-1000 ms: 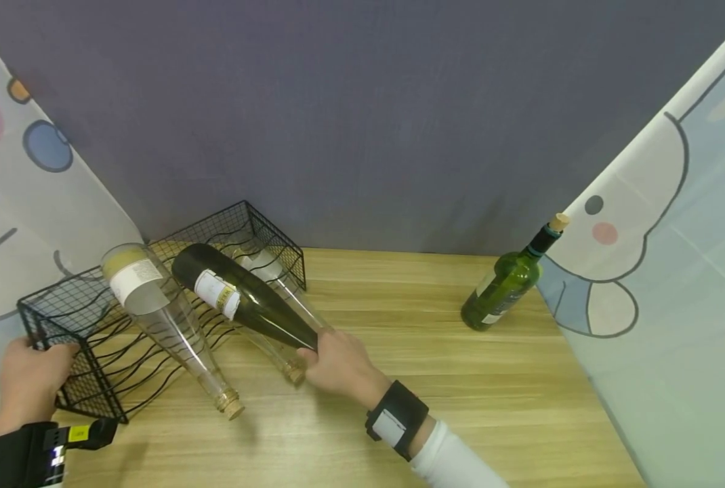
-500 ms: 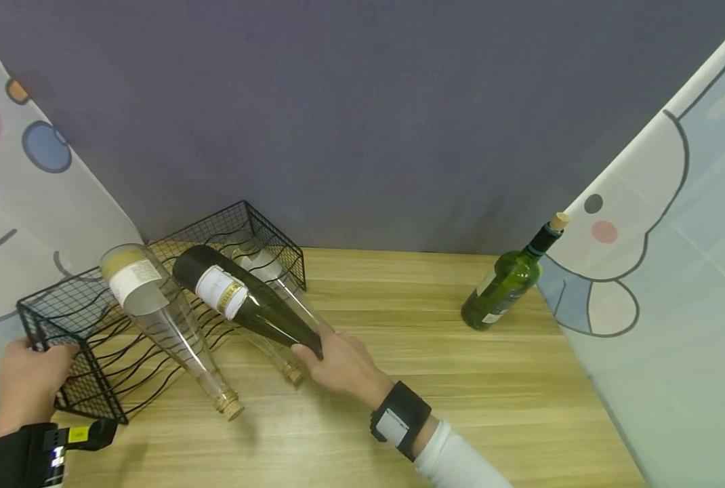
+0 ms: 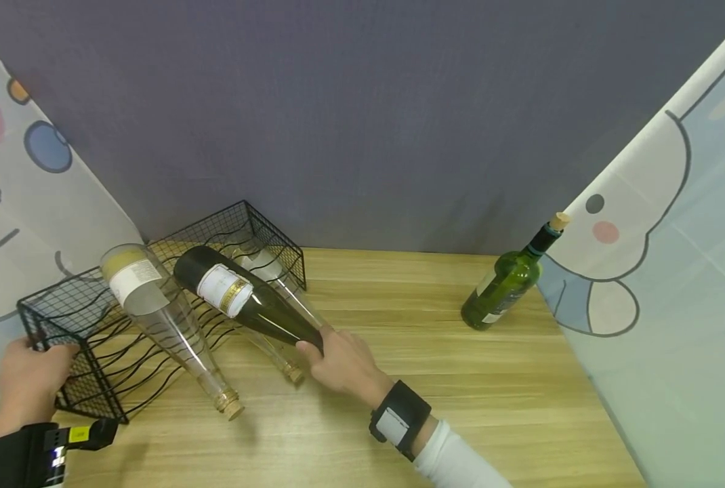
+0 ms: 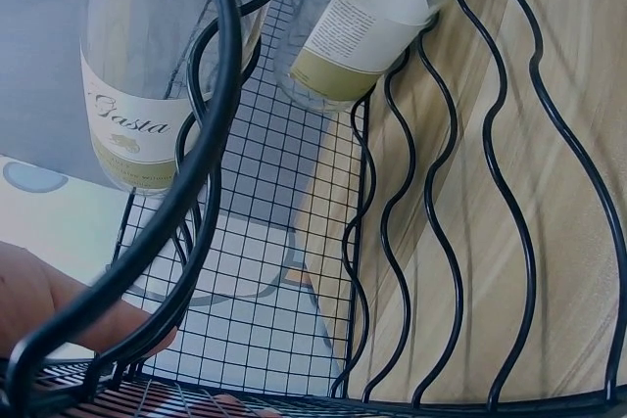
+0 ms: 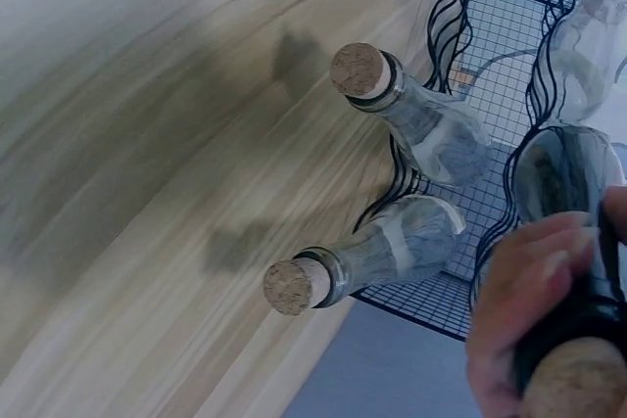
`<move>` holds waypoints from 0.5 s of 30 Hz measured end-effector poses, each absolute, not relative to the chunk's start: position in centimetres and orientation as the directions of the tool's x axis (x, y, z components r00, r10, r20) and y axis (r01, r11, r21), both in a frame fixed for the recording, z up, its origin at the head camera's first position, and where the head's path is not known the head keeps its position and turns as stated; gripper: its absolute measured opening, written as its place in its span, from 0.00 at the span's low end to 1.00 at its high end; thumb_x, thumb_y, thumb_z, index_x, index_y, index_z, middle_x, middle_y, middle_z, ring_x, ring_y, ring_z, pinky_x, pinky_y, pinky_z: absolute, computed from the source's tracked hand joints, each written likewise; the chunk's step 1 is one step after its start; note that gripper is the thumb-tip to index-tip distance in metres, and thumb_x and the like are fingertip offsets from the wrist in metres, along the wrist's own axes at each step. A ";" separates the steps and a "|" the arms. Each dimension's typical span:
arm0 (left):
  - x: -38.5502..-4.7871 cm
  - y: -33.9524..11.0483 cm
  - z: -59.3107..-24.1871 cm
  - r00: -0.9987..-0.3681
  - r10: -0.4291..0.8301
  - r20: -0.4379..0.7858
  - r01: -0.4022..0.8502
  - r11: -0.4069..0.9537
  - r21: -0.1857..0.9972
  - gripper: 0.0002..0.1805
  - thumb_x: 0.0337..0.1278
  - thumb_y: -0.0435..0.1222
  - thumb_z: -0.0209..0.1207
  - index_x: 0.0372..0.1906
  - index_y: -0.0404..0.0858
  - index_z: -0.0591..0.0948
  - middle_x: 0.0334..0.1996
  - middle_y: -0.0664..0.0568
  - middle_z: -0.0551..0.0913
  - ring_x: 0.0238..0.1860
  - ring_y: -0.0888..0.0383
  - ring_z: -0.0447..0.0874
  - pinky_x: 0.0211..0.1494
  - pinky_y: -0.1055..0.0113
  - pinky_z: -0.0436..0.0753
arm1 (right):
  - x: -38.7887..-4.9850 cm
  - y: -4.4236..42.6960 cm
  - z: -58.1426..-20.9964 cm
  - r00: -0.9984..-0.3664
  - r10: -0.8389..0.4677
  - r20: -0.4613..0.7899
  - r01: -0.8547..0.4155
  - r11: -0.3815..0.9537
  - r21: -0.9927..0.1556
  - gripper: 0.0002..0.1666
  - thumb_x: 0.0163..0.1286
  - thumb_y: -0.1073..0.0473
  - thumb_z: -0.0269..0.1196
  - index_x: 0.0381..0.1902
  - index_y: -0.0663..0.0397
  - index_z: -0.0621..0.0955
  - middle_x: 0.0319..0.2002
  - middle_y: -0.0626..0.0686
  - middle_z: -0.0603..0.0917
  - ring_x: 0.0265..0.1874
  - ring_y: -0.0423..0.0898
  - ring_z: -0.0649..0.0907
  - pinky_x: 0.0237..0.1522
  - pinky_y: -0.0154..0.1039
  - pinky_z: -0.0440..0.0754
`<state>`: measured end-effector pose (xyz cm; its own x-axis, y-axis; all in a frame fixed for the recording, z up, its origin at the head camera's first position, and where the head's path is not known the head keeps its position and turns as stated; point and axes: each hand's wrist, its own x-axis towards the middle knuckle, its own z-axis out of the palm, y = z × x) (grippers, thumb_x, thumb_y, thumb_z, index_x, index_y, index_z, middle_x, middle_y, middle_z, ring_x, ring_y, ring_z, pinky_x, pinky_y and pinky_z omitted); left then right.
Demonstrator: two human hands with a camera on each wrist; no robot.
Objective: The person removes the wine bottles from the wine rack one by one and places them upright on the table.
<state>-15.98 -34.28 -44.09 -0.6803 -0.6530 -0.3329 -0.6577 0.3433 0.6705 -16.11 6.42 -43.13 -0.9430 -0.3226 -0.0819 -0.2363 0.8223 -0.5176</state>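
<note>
Right grip (image 3: 343, 360) clasps a dark bottle (image 3: 255, 301), left grip (image 3: 34, 374) holds the rack (image 3: 96, 393); a clear bottle (image 3: 173, 329) lies between them, a green bottle (image 3: 504, 290) stands right of both.

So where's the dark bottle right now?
Left of centre in the head view, the dark bottle extends over the wire rack, held by the right hand.
</note>
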 end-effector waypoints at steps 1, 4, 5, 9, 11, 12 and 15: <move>-16.0 -34.3 -44.1 -0.679 -0.652 -0.336 -0.659 0.341 0.671 0.40 0.68 0.38 0.40 0.76 0.24 0.38 0.76 0.24 0.42 0.73 0.25 0.50 0.69 0.30 0.63 | -16.1 6.4 -43.2 -0.945 -0.317 -0.082 -0.233 0.826 -0.514 0.32 0.74 0.35 0.50 0.56 0.57 0.77 0.20 0.47 0.73 0.16 0.40 0.72 0.16 0.32 0.68; -15.9 -34.2 -44.1 -0.678 -0.651 -0.341 -0.663 0.341 0.667 0.40 0.68 0.38 0.39 0.76 0.24 0.37 0.76 0.25 0.42 0.73 0.25 0.50 0.69 0.30 0.62 | -16.2 6.5 -43.4 -0.947 -0.309 -0.083 -0.228 0.833 -0.505 0.32 0.73 0.33 0.50 0.51 0.55 0.78 0.20 0.46 0.73 0.16 0.40 0.72 0.16 0.32 0.68; -15.9 -34.2 -44.1 -0.677 -0.651 -0.342 -0.663 0.341 0.666 0.40 0.69 0.38 0.39 0.76 0.24 0.37 0.76 0.25 0.42 0.73 0.25 0.50 0.69 0.30 0.62 | -16.2 6.5 -43.5 -0.947 -0.309 -0.085 -0.225 0.831 -0.509 0.33 0.73 0.33 0.49 0.52 0.55 0.78 0.20 0.46 0.73 0.15 0.40 0.72 0.16 0.32 0.68; -16.0 -34.2 -44.0 -0.678 -0.649 -0.346 -0.664 0.338 0.667 0.40 0.69 0.39 0.39 0.76 0.25 0.37 0.76 0.26 0.40 0.74 0.26 0.47 0.70 0.30 0.61 | -16.4 6.7 -43.7 -0.946 -0.312 -0.085 -0.221 0.816 -0.535 0.31 0.73 0.32 0.49 0.50 0.52 0.79 0.19 0.45 0.71 0.14 0.39 0.70 0.15 0.33 0.69; -15.9 -34.2 -44.0 -0.679 -0.646 -0.349 -0.663 0.336 0.669 0.40 0.69 0.39 0.39 0.76 0.25 0.36 0.76 0.26 0.39 0.75 0.26 0.46 0.71 0.30 0.60 | -16.5 6.7 -43.6 -0.945 -0.315 -0.081 -0.223 0.808 -0.545 0.29 0.73 0.33 0.49 0.47 0.51 0.79 0.19 0.44 0.71 0.14 0.38 0.69 0.15 0.33 0.68; -15.9 -34.2 -44.0 -0.679 -0.645 -0.350 -0.664 0.336 0.668 0.40 0.69 0.39 0.39 0.76 0.25 0.36 0.76 0.26 0.38 0.75 0.26 0.45 0.71 0.30 0.60 | -16.5 6.8 -43.6 -0.945 -0.317 -0.082 -0.223 0.806 -0.549 0.28 0.73 0.33 0.50 0.45 0.50 0.79 0.18 0.44 0.70 0.14 0.38 0.69 0.15 0.33 0.68; -16.0 -34.2 -44.0 -0.680 -0.645 -0.350 -0.664 0.337 0.668 0.40 0.69 0.39 0.39 0.76 0.25 0.36 0.76 0.26 0.39 0.74 0.26 0.46 0.70 0.30 0.60 | -16.6 6.8 -43.4 -0.943 -0.323 -0.079 -0.226 0.798 -0.558 0.28 0.73 0.33 0.50 0.45 0.51 0.79 0.18 0.44 0.69 0.14 0.38 0.68 0.15 0.33 0.67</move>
